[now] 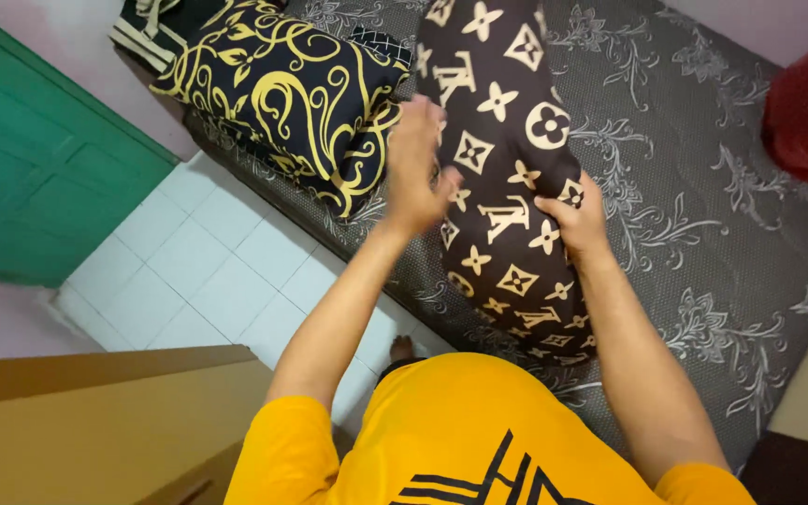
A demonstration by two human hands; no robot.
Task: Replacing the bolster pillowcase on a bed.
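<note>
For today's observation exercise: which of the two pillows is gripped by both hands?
The brown pillow with cream flower shapes; the black pillow with yellow swirls lies untouched.

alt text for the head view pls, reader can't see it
Both hands, left hand and right hand, grip a long dark brown bolster pillow with cream flower-and-letter print, held over a grey floral mattress. A black pillow with yellow swirls lies beside it, near a white tiled floor.

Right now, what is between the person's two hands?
In the head view, the long brown bolster pillow with cream shapes lies between the left hand and the right hand; both grip it.
</note>
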